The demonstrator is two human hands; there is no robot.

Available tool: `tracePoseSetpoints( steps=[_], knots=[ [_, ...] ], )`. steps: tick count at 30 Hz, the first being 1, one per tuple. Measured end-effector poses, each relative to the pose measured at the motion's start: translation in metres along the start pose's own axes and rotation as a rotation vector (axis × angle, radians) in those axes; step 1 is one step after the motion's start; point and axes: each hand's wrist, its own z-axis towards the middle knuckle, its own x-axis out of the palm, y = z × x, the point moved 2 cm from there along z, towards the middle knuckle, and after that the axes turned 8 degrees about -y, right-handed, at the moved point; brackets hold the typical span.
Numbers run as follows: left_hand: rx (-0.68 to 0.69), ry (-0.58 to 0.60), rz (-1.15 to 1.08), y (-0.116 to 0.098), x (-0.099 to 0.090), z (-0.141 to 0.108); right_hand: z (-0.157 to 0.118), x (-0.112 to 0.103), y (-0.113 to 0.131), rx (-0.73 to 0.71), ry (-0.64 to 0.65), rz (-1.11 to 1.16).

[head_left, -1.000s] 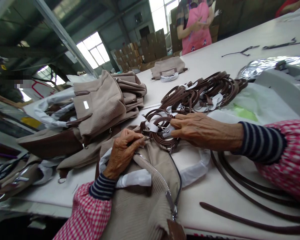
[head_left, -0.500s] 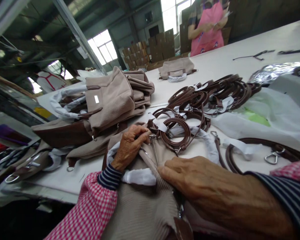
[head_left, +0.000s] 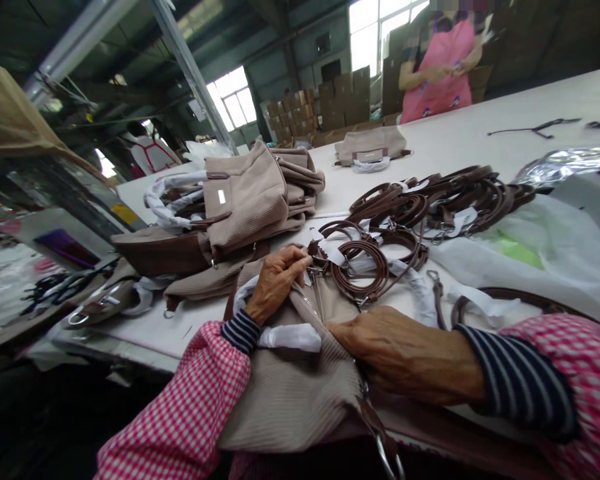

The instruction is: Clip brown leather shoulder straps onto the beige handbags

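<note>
A beige corduroy handbag (head_left: pixel 290 400) lies at the table's near edge, its zipper (head_left: pixel 309 305) partly parted along the top. My left hand (head_left: pixel 279 277) is closed in a pinch at the far end of that zipper, beside a small metal piece. Whether the fingers grip the zipper pull itself is hidden. With fingers bent, my right hand (head_left: pixel 390 347) grips the bag's top edge on the zipper's right side. A white-wrapped handle (head_left: pixel 293 338) lies across the bag between my hands. Just beyond them sits a coiled brown strap (head_left: pixel 360 268).
Stacked beige handbags (head_left: pixel 250 193) stand at the left. Piled brown straps (head_left: pixel 445 200) and plastic wrapping (head_left: pixel 545 233) lie to the right. One more bag (head_left: pixel 373 145) lies farther back. Across the table stands a person in a pink apron (head_left: pixel 447 70).
The camera view has shifted, so the scene sits farther right. My right hand has drawn back slightly in view and more of its sleeve shows. Both hands stay on the bag.
</note>
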Motion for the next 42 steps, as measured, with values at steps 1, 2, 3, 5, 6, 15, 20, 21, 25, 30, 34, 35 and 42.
tracePoseSetpoints(
  steps=[1,2,3,5,6,15,20,21,25,30,34,35,42],
  knots=[
    [-0.002,-0.005,-0.012,0.001,0.0,0.0,0.002,0.002,0.001,0.013,0.021,-0.045],
    [-0.006,-0.011,-0.028,0.002,0.001,0.0,0.004,0.003,0.002,0.026,0.04,-0.077],
    [-0.008,-0.017,-0.042,0.003,0.002,0.0,0.005,0.004,0.002,0.039,0.051,-0.092],
    [-0.008,-0.028,-0.072,0.005,0.003,0.0,0.008,0.004,0.001,0.058,0.044,-0.073],
    [-0.006,-0.031,-0.088,0.006,0.003,0.0,0.009,0.004,0.001,0.063,0.031,-0.051],
    [0.049,-0.065,-0.185,0.006,0.004,0.0,0.019,-0.009,-0.034,0.074,-0.223,-0.337],
    [0.066,-0.077,-0.215,0.005,0.003,0.0,0.033,-0.011,-0.054,0.049,-0.396,-0.441],
    [0.074,-0.08,-0.219,0.005,0.003,0.0,0.035,-0.012,-0.055,0.04,-0.428,-0.441],
    [0.122,-0.088,-0.232,0.005,0.003,0.0,0.047,-0.017,-0.054,-0.028,-0.52,-0.487],
    [0.165,-0.071,-0.213,0.005,0.001,0.0,0.059,-0.016,-0.056,-0.027,-0.5,-0.563],
    [0.227,-0.074,-0.152,0.004,0.0,-0.001,0.062,-0.014,-0.062,-0.002,-0.501,-0.537],
    [0.232,-0.075,-0.14,0.004,0.0,-0.001,0.062,-0.014,-0.062,0.002,-0.505,-0.537],
    [0.24,-0.089,-0.014,0.009,0.002,-0.002,0.062,-0.013,-0.062,0.034,-0.502,-0.521]
  ],
)
